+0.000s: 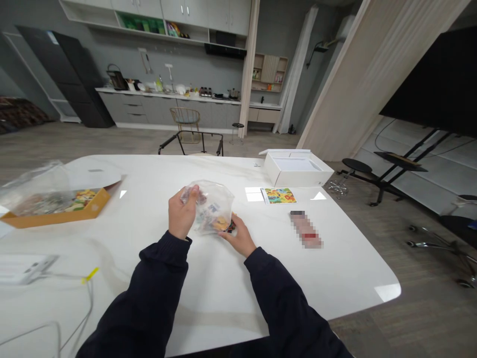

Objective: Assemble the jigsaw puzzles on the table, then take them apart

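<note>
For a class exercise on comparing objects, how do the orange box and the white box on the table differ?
The orange box is shallow, while the white box has taller walls. The orange box holds colourful pieces under clear plastic; the white box shows a plain white inside. Both sit open on the table.

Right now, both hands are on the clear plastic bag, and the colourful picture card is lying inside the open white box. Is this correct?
Not quite: the colourful picture card lies on the table in front of the open white box, not inside it, as the head view shows. The left hand and right hand are indeed on the clear plastic bag.
</note>
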Available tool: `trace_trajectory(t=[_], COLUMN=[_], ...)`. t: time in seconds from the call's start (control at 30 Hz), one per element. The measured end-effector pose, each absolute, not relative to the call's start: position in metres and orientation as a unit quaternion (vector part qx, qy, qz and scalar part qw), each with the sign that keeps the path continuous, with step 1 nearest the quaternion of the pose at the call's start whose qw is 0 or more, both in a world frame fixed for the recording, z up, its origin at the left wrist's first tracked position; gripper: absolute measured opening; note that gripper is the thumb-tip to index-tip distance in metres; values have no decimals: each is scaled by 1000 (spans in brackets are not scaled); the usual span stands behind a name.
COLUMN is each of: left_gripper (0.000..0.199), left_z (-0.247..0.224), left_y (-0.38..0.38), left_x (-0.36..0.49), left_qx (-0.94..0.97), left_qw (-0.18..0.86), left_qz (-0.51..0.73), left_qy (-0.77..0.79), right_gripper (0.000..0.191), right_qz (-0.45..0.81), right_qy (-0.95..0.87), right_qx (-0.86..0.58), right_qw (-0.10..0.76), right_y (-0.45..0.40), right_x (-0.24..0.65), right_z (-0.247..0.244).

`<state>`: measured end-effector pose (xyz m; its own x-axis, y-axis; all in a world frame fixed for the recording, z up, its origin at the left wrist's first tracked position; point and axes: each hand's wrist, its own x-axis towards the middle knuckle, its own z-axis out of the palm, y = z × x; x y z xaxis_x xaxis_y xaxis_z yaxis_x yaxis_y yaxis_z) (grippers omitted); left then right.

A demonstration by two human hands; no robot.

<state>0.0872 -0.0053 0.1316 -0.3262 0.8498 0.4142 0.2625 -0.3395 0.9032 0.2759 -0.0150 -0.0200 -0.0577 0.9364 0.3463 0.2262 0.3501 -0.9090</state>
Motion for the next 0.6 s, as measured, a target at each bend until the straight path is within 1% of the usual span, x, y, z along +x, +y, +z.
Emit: trace_trajectory(t=[0.07,0.17,0.27,0.33,0.4,0.47,0.5,0.53,0.6], left_gripper=[39,41,35,28,26,28,27,23,13], left_z=[130,128,133,139,143,138,132,124,102], left_y=[4,17,19,13,4,-2,-3,-1,7], left_x=[77,50,11,-14,-34,-47,-52,-57,-70], left_qx=[456,355,296,280,294,347,386,426,494], left_qw=[271,311,286,210,61,-94,-138,-153,-115], left_qz=[670,725,764,796,815,775,734,685,586], left_qy=[518,502,497,494,496,520,542,570,632], right_gripper=[71,60,54,53,51,50,49,49,50], right_qz=[315,293,287,280,270,262,258,255,250], right_qy=[-671,-699,-704,-706,-705,-702,-699,-697,-694], right_qx=[-448,-436,-437,-445,-456,-464,-467,-468,-470], right_qw=[500,486,481,474,472,473,476,479,485], right_y=[-12,-11,-12,-13,-13,-13,-13,-13,-13], right_x=[278,279,279,279,279,278,278,278,278], right_z=[-27,-30,-28,-28,-28,-29,-30,-30,-30])
